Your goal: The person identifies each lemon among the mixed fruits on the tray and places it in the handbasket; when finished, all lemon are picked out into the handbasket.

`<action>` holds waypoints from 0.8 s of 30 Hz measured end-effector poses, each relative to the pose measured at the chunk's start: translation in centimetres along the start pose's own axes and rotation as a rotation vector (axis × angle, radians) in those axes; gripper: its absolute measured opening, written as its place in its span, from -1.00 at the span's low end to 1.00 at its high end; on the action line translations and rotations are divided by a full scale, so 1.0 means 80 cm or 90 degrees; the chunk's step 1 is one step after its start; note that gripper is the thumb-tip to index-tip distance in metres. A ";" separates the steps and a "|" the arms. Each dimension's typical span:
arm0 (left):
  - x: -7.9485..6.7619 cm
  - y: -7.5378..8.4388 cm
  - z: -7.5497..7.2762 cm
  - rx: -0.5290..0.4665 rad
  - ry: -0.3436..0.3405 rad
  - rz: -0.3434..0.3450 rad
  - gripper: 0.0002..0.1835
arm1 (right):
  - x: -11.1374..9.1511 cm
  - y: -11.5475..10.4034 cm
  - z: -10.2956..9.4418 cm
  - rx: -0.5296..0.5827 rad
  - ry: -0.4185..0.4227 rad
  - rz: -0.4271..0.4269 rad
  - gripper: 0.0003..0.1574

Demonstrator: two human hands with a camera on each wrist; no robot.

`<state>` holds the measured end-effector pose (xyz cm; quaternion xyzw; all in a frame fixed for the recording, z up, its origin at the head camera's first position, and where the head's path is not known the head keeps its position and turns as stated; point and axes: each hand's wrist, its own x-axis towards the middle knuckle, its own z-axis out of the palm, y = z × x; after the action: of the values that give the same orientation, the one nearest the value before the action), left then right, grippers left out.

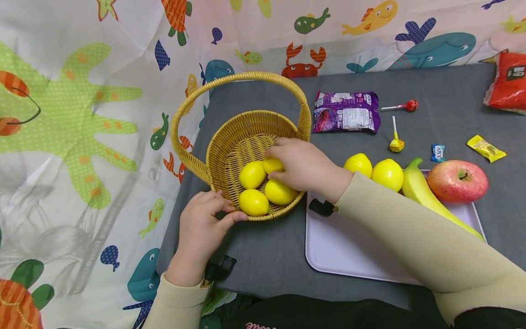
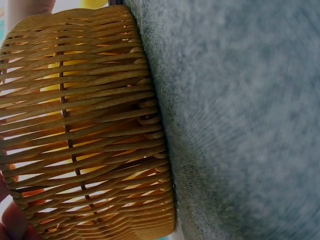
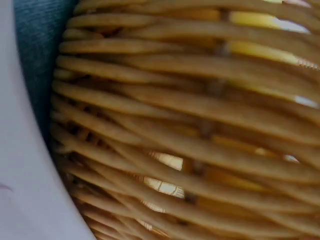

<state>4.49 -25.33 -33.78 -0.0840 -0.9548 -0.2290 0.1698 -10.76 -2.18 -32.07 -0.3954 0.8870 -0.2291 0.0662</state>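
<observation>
A round wicker basket (image 1: 263, 119) with a tall hoop handle stands on the table, several yellow lemons (image 1: 253, 202) lying in its near part. My left hand (image 1: 201, 224) grips the near left rim, thumb along the edge. Over the right rim reaches my right hand (image 1: 302, 164), its fingers curled round a lemon (image 1: 271, 165) inside the basket, touching or close to the others. That hand covers part of this lemon. Both wrist views look at the basket's woven side, (image 2: 85, 125) with yellow showing through the gaps; the right hand's fingers are not visible there.
Right of the basket, a pale tray (image 1: 349, 251) holds two lemons (image 1: 387, 174), a banana (image 1: 427, 196) and an apple (image 1: 458, 181). Behind it lie a purple candy bag (image 1: 347, 112), two lollipops (image 1: 396, 144) and small wrapped candies (image 1: 486, 148). A red bag (image 1: 509, 82) sits far right.
</observation>
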 end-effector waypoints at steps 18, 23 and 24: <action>-0.001 0.002 0.000 0.006 -0.007 -0.008 -0.68 | -0.045 0.007 -0.039 0.142 0.091 0.004 -0.64; 0.000 0.003 0.000 0.005 -0.010 -0.015 -0.68 | -0.085 0.027 -0.071 0.196 0.125 0.086 -0.61; 0.000 0.003 0.000 0.004 -0.010 -0.014 -0.68 | -0.093 0.032 -0.075 0.193 0.125 0.110 -0.60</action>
<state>4.55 -25.15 -33.68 -0.0748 -0.9577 -0.2269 0.1602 -9.20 6.85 -28.42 -0.2789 0.8753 -0.3909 0.0573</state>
